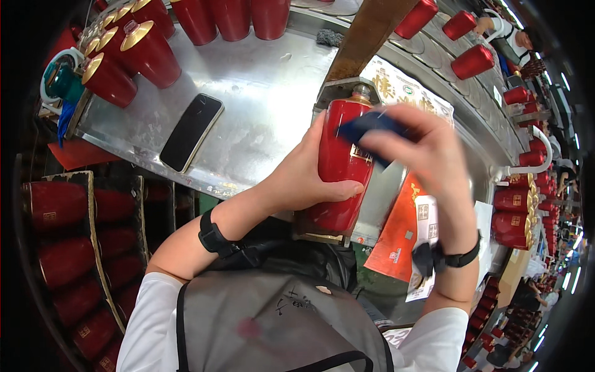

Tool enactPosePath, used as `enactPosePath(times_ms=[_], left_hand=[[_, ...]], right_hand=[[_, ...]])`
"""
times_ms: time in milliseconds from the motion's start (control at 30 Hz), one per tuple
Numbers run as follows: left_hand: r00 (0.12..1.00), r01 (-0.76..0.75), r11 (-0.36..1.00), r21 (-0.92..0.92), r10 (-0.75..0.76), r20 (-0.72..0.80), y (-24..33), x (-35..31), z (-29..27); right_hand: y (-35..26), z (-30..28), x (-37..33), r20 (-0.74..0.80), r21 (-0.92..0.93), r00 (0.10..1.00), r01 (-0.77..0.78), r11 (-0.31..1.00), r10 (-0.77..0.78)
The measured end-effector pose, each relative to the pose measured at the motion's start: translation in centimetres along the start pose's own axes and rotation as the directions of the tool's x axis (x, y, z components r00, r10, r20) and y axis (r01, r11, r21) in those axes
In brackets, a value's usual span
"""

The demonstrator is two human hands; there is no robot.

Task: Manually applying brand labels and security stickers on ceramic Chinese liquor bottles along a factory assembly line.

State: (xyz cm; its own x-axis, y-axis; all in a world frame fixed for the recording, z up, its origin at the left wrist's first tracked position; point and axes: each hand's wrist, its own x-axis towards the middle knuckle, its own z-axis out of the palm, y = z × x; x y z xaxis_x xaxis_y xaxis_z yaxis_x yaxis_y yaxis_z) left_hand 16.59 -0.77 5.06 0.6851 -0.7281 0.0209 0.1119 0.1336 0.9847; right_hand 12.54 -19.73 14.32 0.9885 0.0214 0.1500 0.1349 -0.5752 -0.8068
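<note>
Grey apron (273, 325): nearest the camera, draped over the person's front, presumably to shield the white shirt (147, 322)
Red bottle (341, 166): at centre, base toward the person, clear-topped neck away, beside a metal bracket (328, 93); this placing seems to bring its gold-marked face within reach of both hands
Left hand (305, 172): part-closed around the bottle's left side, thumb across the front, probably to keep it from shifting
Right hand (429, 147): blurred, fingers curled around a dark blue cloth (375, 129) over the bottle's upper front; firmness of contact cannot be told
Phone (192, 132): flat on the metal table (266, 80), apparently set aside from both hands
White label strip (425, 217): overlapping an orange sheet (396, 229) on the person's right, likely for ready access
</note>
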Motion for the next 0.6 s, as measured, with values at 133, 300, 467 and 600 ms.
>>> enactPosePath(times_ms=[133, 300, 467, 600], left_hand=[[0.998, 0.060, 0.998, -0.008, -0.060, 0.022, 0.5, -0.2, -0.2], [1.000, 0.022, 1.000, 0.021, -0.022, 0.011, -0.1, 0.0, -0.3], [0.986, -0.007, 0.969, -0.248, 0.048, 0.161, -0.9, 0.5, -2.1], [0.992, 0.098, 0.951, -0.295, -0.068, 0.108, -1.1, 0.1, -3.5]], right_hand=[[1.0, -2.3, 1.4, -0.296, -0.089, 0.948, -0.152, 0.984, 0.120], [3.4, -1.7, 0.7, -0.401, -0.140, 0.916, -0.093, 0.986, 0.029], [1.4, 3.0, -6.4, 0.044, -0.416, 0.815, 0.541, 0.731, -0.578], [-0.4, 2.2, -6.0, 0.266, -0.159, 0.917, 0.346, 0.925, -0.297]])
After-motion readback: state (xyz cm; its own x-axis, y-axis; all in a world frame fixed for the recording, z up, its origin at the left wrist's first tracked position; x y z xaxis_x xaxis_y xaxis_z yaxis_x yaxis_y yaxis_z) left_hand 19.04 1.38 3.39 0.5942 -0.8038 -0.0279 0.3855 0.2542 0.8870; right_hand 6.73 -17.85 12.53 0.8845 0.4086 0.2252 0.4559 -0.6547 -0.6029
